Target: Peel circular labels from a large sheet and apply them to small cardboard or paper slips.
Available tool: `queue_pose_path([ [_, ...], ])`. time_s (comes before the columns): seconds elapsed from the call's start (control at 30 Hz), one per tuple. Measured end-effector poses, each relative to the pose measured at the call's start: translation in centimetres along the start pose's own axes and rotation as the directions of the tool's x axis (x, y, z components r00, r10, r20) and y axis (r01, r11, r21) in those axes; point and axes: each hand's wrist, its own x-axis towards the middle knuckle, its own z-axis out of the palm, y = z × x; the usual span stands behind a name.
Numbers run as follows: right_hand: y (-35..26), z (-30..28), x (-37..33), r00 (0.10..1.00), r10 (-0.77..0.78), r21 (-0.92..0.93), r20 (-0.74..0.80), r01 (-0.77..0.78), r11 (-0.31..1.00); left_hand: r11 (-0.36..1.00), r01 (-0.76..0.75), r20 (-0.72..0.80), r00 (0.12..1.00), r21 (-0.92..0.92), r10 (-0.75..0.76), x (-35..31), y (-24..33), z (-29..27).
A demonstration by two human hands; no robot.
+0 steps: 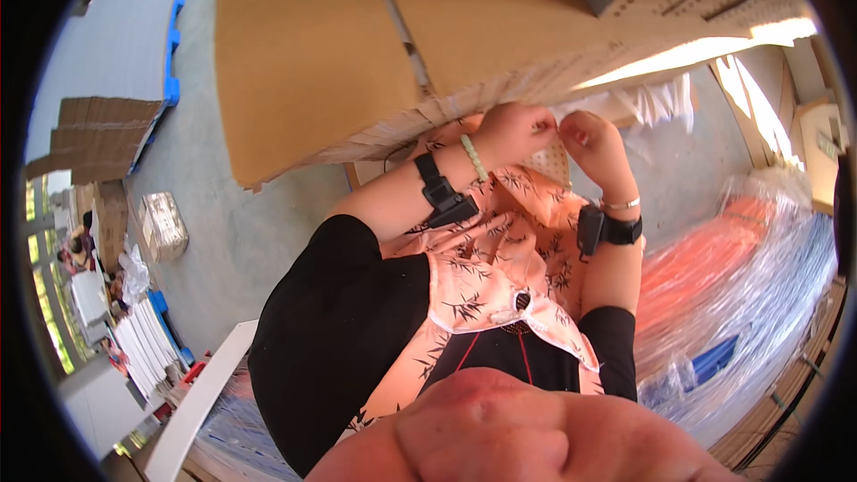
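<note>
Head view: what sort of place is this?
Probably a warehouse or packing workshop: there is a large stack of flat cardboard, clear-wrapped orange and blue bundles, and pale sheets piled on a blue pallet.

Text: none legible | labels: none legible | brands, numbers: none legible | signs: none legible

The black-sleeved left arm (pixel 379 205) and black-sleeved right arm (pixel 612 275) bend inward. The bare, curled left hand (pixel 518 132) nearly meets the bare, curled right hand (pixel 593 145); whether either pinches anything is hard to tell.
</note>
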Motion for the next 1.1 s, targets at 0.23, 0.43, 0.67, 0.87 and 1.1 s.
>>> queue_pose_path([
  [0.23, -0.8, 0.4, -0.8, 0.995, -0.094, -0.178, -0.029, 0.087, 0.980, 0.991, 0.136, 0.074, 0.988, 0.017, -0.136, -0.2, 0.0, 0.6],
  [0.43, 0.2, 0.8, -0.7, 0.985, -0.168, -0.233, -0.027, 0.157, 0.960, 0.976, 0.210, 0.151, 0.965, 0.049, -0.215, 0.3, -0.5, 0.6],
  [0.67, 0.2, 0.9, -0.6, 0.978, -0.210, -0.266, -0.021, 0.197, 0.944, 0.970, 0.244, 0.167, 0.955, 0.019, -0.244, 0.3, -1.0, 0.6],
  [0.87, 0.2, 1.1, -0.8, 0.980, -0.197, -0.280, -0.018, 0.184, 0.942, 0.964, 0.267, 0.175, 0.949, 0.000, -0.263, 0.2, -0.7, 0.7],
  [1.1, 0.6, 1.3, -0.6, 0.984, -0.176, -0.258, -0.009, 0.168, 0.951, 0.964, 0.264, 0.143, 0.956, -0.029, -0.257, 0.0, -1.3, 0.9],
])
